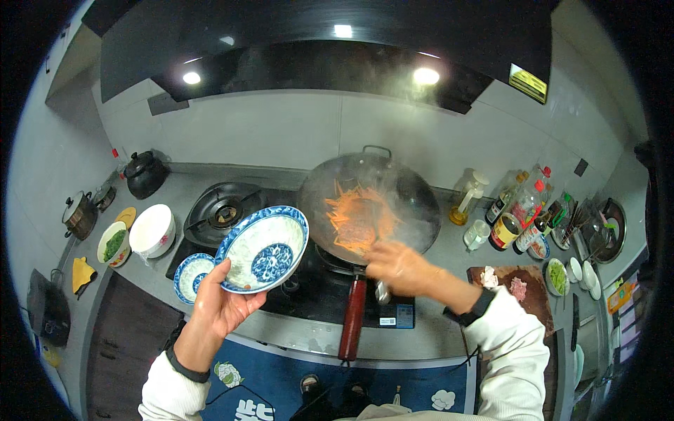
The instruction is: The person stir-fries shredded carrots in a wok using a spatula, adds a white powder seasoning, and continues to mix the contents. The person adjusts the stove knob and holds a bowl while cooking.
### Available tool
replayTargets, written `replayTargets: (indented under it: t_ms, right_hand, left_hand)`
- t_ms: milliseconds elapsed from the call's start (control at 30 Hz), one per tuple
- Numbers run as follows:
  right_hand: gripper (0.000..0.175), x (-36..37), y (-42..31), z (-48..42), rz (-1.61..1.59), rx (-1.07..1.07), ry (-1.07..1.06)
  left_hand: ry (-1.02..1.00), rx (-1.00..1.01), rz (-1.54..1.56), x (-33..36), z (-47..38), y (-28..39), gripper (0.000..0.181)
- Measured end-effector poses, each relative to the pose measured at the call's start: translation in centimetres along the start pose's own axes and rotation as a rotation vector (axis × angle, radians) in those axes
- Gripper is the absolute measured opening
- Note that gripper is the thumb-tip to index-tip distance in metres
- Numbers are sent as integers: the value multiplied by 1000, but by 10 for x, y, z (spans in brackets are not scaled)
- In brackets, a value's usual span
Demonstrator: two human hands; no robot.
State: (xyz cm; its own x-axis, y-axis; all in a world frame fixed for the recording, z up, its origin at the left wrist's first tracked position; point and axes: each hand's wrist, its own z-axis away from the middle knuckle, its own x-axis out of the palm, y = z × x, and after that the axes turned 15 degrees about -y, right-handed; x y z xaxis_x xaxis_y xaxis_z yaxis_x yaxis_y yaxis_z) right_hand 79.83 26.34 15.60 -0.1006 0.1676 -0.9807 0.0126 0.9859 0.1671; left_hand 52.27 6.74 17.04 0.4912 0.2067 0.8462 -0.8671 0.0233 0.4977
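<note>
My left hand [224, 294] grips a blue-and-white patterned bowl [271, 263] by its rim, thumb inside. The bowl is tilted, and its inside looks wet with a small scrap near the lower edge. My right hand [397, 268] is over the near edge of a steaming wok [421, 210]. Its fingers are blurred, and whether they hold a utensil is unclear. Shredded orange vegetable, like carrot [345, 210], lies in the wok around a pinkish patch that may be meat [360, 226]. The wok's red handle [353, 321] points towards me.
On the left are a second blue-and-white bowl [184, 276], an unused burner [226, 213], a white bowl [152, 231], chopped greens [114, 244] and a black kettle [145, 173]. Rightward stand sauce bottles [503, 231], a cutting board [532, 300] with raw meat, and a knife [574, 321].
</note>
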Motion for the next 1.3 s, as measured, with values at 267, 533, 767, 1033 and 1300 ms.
replayTargets:
  t_ms: [267,533,767,1033,1300]
  right_hand:
    - [18,-129,90,24,-773,974,471]
    - [23,-69,79,-19,-1122,1142,873]
    - [18,-73,108,-29,-886,967,832]
    - [14,-65,101,-21,-1056,1022,778]
    - [14,-87,100,-32,-977,955,797]
  left_hand:
    - [-132,-81,0,-33,12,28,47]
    - [-220,-156,57,-47,4,32,48]
    - [-146,-150,47,-40,5,23,48]
    - [-97,-225,92,-47,-4,28,49]
    - [-29,-227,79,-45,2,30,46]
